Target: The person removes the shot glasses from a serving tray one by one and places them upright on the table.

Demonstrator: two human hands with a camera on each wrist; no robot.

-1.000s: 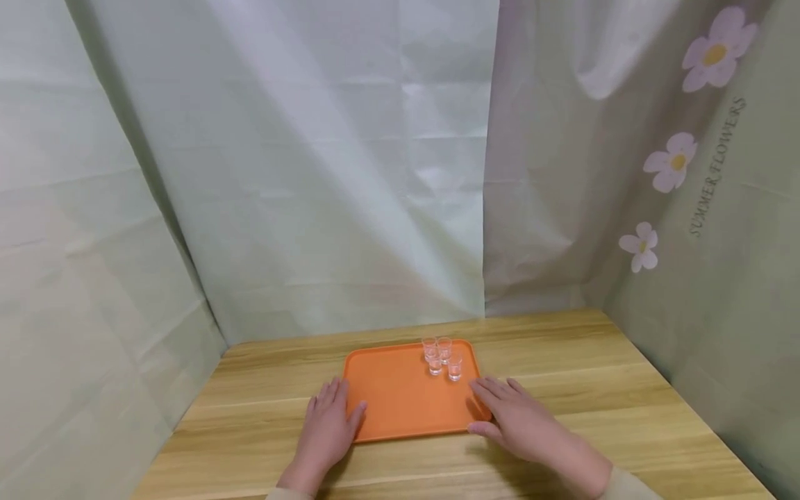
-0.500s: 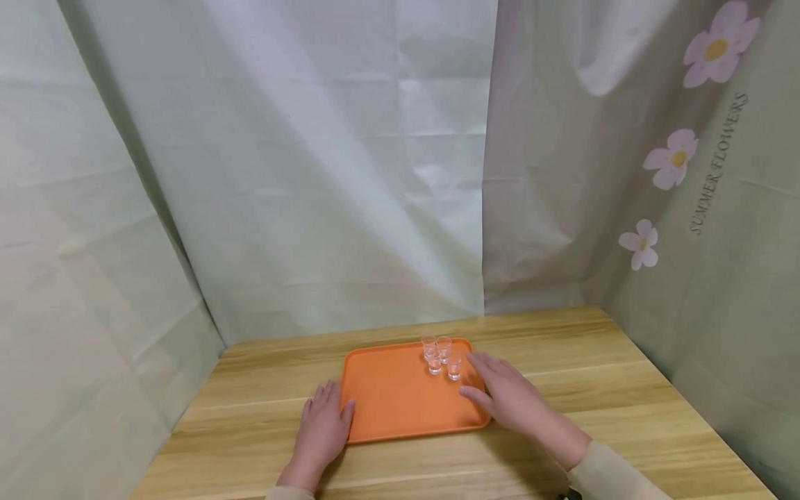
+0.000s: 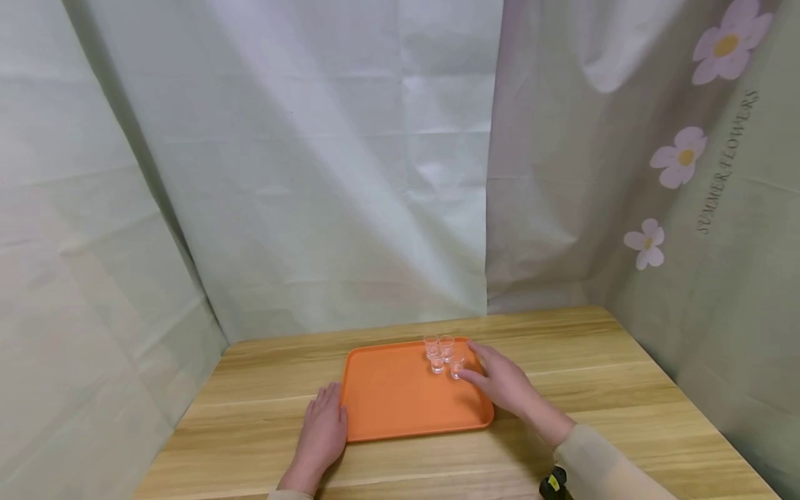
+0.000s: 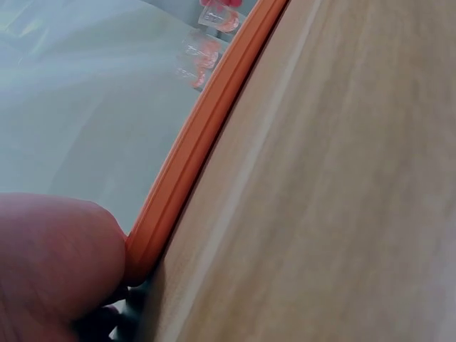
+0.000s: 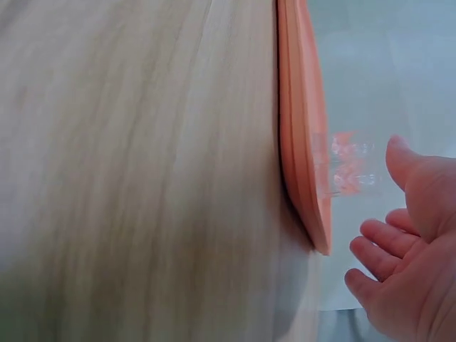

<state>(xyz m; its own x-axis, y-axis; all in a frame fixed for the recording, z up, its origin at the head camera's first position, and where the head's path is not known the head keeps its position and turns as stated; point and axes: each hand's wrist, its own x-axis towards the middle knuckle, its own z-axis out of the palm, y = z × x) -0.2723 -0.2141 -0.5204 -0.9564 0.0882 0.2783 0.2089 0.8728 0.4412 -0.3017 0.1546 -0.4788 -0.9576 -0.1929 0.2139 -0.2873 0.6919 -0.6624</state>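
Observation:
Several small clear shot glasses point(image 3: 437, 365) stand close together upright at the far right of an orange tray point(image 3: 400, 406). My right hand point(image 3: 500, 375) reaches over the tray's right edge, its thumb right at the nearest glass in the head view. In the right wrist view the same hand point(image 5: 413, 242) has thumb and fingers spread apart, with nothing between them and the glasses point(image 5: 347, 164) beyond. Along the tray's left edge lies my left hand point(image 3: 323, 427), fingers straight. The left wrist view shows part of that hand point(image 4: 60, 256) at the tray's side point(image 4: 192, 153).
The tray rests on a wood-grain table point(image 3: 594, 389). Pale sheeting point(image 3: 350, 173) hangs behind and at both sides, with printed flowers on the right. A black object with a yellow-green mark point(image 3: 553, 482) shows beneath the right sleeve.
My right hand has moved from the tray's near right side up toward the glasses. The left thumb has drawn back off the tray to its edge. Glasses and tray look unmoved.

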